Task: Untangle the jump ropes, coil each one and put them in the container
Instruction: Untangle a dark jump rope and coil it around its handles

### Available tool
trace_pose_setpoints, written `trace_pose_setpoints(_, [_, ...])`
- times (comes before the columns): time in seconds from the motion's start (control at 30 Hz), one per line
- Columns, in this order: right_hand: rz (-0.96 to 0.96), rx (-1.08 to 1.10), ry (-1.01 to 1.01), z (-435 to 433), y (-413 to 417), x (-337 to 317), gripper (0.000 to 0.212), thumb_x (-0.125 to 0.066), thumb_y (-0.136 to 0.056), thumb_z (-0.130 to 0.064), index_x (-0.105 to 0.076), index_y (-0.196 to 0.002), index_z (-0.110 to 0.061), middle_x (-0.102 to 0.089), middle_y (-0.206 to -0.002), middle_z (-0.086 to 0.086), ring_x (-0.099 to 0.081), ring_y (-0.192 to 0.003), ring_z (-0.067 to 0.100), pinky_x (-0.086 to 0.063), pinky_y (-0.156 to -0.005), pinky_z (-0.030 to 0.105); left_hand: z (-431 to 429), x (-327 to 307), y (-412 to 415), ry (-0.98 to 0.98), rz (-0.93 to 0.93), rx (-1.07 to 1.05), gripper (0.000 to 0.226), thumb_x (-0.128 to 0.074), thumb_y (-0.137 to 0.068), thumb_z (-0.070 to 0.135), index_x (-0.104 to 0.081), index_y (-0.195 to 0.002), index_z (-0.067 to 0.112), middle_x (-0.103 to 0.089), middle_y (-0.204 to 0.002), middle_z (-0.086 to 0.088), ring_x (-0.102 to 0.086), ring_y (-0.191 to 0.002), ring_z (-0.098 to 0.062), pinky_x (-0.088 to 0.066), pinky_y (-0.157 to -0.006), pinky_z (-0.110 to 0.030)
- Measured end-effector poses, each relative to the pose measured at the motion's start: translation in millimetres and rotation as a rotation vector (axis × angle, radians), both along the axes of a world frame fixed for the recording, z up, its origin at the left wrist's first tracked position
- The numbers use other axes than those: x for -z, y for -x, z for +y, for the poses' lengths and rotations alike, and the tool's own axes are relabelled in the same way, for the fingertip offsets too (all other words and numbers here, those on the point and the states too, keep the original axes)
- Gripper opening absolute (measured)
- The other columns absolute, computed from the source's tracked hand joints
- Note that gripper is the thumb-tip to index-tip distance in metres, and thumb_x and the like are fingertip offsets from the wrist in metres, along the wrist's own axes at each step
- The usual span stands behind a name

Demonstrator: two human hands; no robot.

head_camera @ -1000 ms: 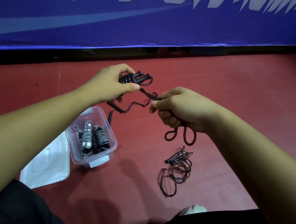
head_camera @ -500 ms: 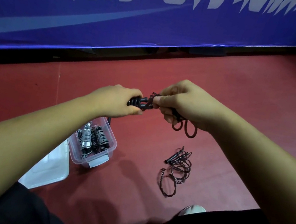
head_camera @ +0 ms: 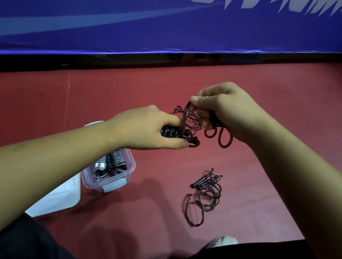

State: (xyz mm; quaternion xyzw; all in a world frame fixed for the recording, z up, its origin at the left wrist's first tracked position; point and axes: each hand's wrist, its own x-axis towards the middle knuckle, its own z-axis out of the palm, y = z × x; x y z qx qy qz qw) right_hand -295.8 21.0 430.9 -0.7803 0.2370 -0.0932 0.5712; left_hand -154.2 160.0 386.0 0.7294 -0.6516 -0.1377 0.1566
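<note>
A dark jump rope (head_camera: 185, 127) hangs between both hands above the red floor. My left hand (head_camera: 145, 128) grips its black handles with cord wound round them. My right hand (head_camera: 224, 108) pinches a strand of the same cord, and loose loops dangle below its fingers. A second dark jump rope (head_camera: 206, 193) lies in a loose tangle on the floor, near my right forearm. The clear plastic container (head_camera: 132, 163) sits below my left wrist and holds coiled ropes, one with white handles; my left forearm hides part of it.
The container's white lid (head_camera: 58, 199) lies flat on the floor beside it, near my left knee. A blue banner (head_camera: 183, 19) runs along the back wall. A pale shoe tip (head_camera: 222, 241) shows between my dark-clothed legs at the bottom.
My left hand dropped lower with the handles and now sits over the container. My right hand rose and drew cord up, so more loops bunch between the hands.
</note>
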Motion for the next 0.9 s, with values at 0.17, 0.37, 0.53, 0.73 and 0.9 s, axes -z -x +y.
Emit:
trace_pose_setpoints(0.17, [0.023,-0.042,0.046,-13.4,4.3,10.0,0.027,-0.057,-0.100,-0.013,-0.060,-0.075,-0.003,-0.050,-0.060,0.008,-0.053,-0.049,0.016,-0.045,-0.051,0.025,1.6,-5.6,-5.4,0.047,0.036,0.103,0.037,-0.053,-0.086,0.068,-0.064,-0.098,0.035,-0.056,-0.061,0.006,-0.055,-0.059,-0.010,-0.041,-0.054,-0.031])
trace_pose_setpoints(0.37, [0.023,-0.009,0.133,-24.6,1.8,24.2,0.038,-0.056,-0.101,-0.025,-0.060,-0.084,0.009,-0.050,-0.059,0.005,-0.047,-0.048,0.014,-0.039,-0.049,0.022,0.0,-9.8,-2.3,0.240,0.594,-0.004,0.017,-0.063,-0.092,0.041,-0.059,-0.092,0.025,-0.065,-0.064,-0.003,-0.059,-0.046,-0.025,-0.049,-0.046,-0.036])
trace_pose_setpoints(0.53, [0.031,-0.046,-0.061,-19.8,-5.2,35.7,0.035,-0.054,-0.102,-0.032,-0.063,-0.076,-0.010,-0.044,-0.056,0.001,-0.044,-0.048,0.016,-0.035,-0.051,0.029,-5.5,-17.2,-4.7,0.289,1.024,-0.114,0.041,-0.063,-0.090,0.042,-0.054,-0.131,0.039,-0.059,-0.068,-0.016,-0.050,-0.047,-0.024,-0.042,-0.045,-0.026])
trace_pose_setpoints(0.73, [0.029,-0.119,-0.216,-9.0,-8.7,38.2,0.039,-0.046,-0.105,-0.036,-0.059,-0.084,-0.006,-0.028,-0.060,0.000,-0.029,-0.048,0.011,-0.029,-0.045,0.019,-8.1,-19.1,-20.8,0.292,1.142,-0.303,0.042,-0.064,-0.080,0.043,-0.065,-0.117,0.023,-0.061,-0.069,-0.012,-0.052,-0.043,-0.022,-0.042,-0.042,-0.022])
trace_pose_setpoints(0.9, [0.009,-0.096,-0.213,-1.8,-13.1,35.1,0.032,-0.042,-0.107,-0.026,-0.058,-0.092,-0.003,-0.034,-0.055,-0.008,-0.030,-0.045,0.007,-0.029,-0.045,0.018,-13.1,-19.4,-30.2,0.308,1.141,-0.416,0.019,-0.063,-0.093,0.035,-0.068,-0.103,0.020,-0.062,-0.069,-0.011,-0.051,-0.041,-0.021,-0.041,-0.041,-0.021])
